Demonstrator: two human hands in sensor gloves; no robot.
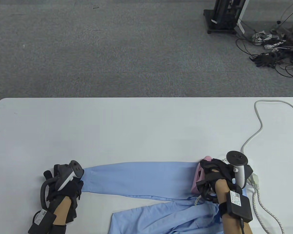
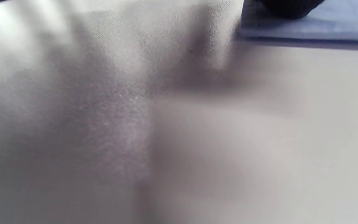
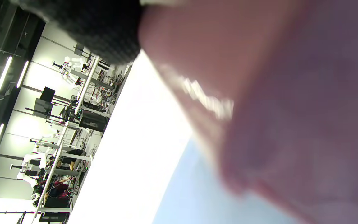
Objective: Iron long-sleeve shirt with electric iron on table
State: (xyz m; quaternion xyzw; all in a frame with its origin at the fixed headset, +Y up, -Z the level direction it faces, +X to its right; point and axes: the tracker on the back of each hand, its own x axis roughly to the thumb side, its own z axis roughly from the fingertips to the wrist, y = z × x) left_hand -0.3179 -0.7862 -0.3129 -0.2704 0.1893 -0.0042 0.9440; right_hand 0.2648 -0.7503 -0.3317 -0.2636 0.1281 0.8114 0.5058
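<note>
Right hand apparently grips iron.

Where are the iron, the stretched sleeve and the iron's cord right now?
iron [image 1: 198, 174]: table view, pink body showing left of the right hand.
sleeve [image 1: 141, 176]: table view, middle of the flat blue sleeve.
cord [image 1: 259, 121]: table view, grey loop on the table.

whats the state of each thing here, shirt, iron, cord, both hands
shirt: lying on the table, one sleeve stretched flat, body bunched at the near edge
iron: resting on the sleeve's right end
cord: slack, snaking across the table
left hand: holding down the cuff
right hand: gripping the iron
</note>
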